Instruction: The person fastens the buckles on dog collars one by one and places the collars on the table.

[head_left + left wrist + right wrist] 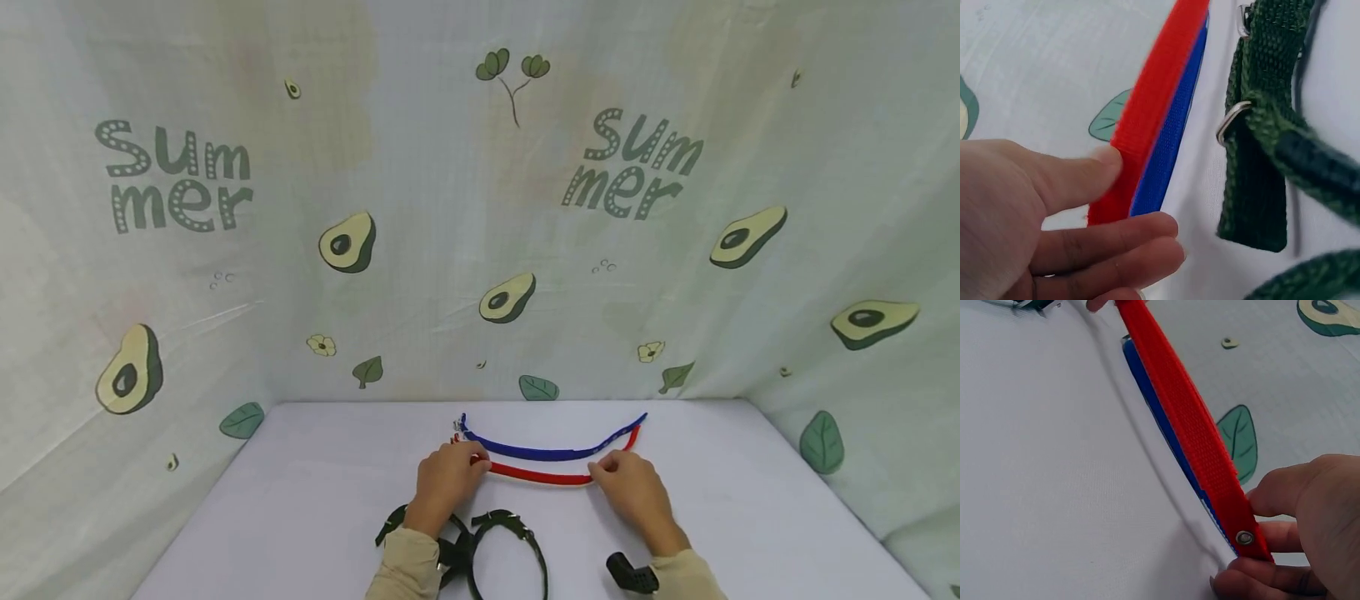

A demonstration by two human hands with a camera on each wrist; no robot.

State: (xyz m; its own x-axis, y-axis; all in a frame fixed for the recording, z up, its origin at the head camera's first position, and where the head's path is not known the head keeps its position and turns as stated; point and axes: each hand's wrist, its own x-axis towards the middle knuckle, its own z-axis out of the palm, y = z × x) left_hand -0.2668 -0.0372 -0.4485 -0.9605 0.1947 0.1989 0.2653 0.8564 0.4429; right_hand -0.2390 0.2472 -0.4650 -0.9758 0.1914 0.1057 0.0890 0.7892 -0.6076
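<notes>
- Red strap (536, 476) lies on the white table (315, 500), just in front of the blue strap (540, 452)
- It looks light and bendy, so I hold its ends
- My left hand (444, 482) and right hand (633, 492) each pinch one end

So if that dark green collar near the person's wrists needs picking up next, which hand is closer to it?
Probably the left. The dark green collar lies just beside the left hand, near its wrist, and fills the left wrist view. The right hand sits further off. Both hands pinch the red strap, so one must let go.
</notes>
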